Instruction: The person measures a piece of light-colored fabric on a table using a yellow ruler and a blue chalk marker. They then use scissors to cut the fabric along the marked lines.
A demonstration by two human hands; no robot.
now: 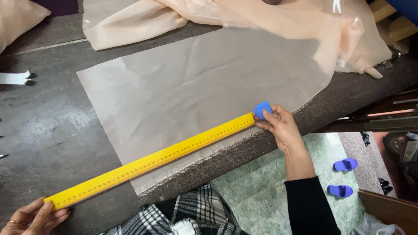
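Steadying yellow ruler, blue chalk on sheer fabric

- Left hand: cut off by the lower left corner of the frame; the palm and wrist are not shown.
- Right hand: the blue chalk piece is partly covered by the fingers, so its full shape cannot be told.
- Yellow ruler: markings are too small to be read.
- Peach fabric heap: cut off by the top edge.
- Dark round object, top centre: mostly out of frame, kind not told.
- Pale cushion-like item, upper left: cropped.
- White strip, left edge: cropped.
- Clutter at the right edge: dim, not identified.
- Plaid garment: cut off by the bottom edge.
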